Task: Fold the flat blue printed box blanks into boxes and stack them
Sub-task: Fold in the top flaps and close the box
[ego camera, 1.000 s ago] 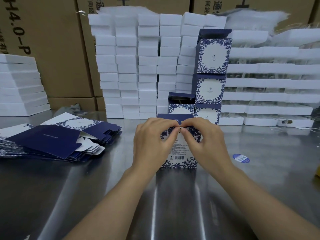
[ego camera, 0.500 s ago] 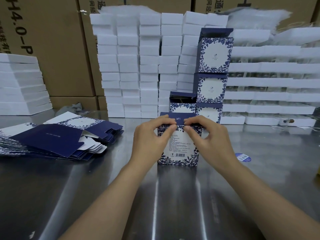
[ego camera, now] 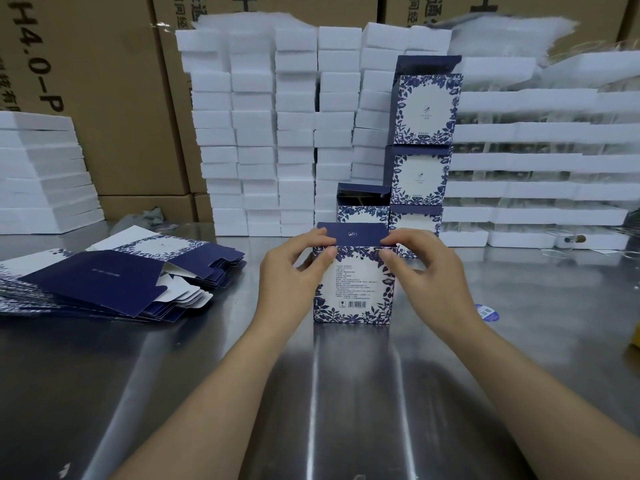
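A folded blue-and-white floral box [ego camera: 353,289] stands upright on the steel table, its printed label and barcode facing me. Its dark blue lid flap [ego camera: 353,233] stands up at the top. My left hand [ego camera: 291,275] pinches the box's upper left corner, thumb on the front, fingers on the flap. My right hand [ego camera: 426,271] pinches the upper right corner the same way. A fanned pile of flat blue blanks [ego camera: 114,278] lies at the left. Behind stand a column of three finished boxes [ego camera: 422,147] and one lower open box [ego camera: 362,206].
Tall stacks of white foam blocks [ego camera: 277,133] line the back, with more white trays [ego camera: 540,168] at the right and white stacks [ego camera: 38,174] at the left. Brown cartons [ego camera: 104,81] stand behind. A round blue sticker [ego camera: 486,312] lies on the steel table [ego camera: 346,393] at the right.
My hands have spread apart from the middle of the box's top to its two upper corners. The dark lid flap, hidden under my fingers before, now stands up in view.
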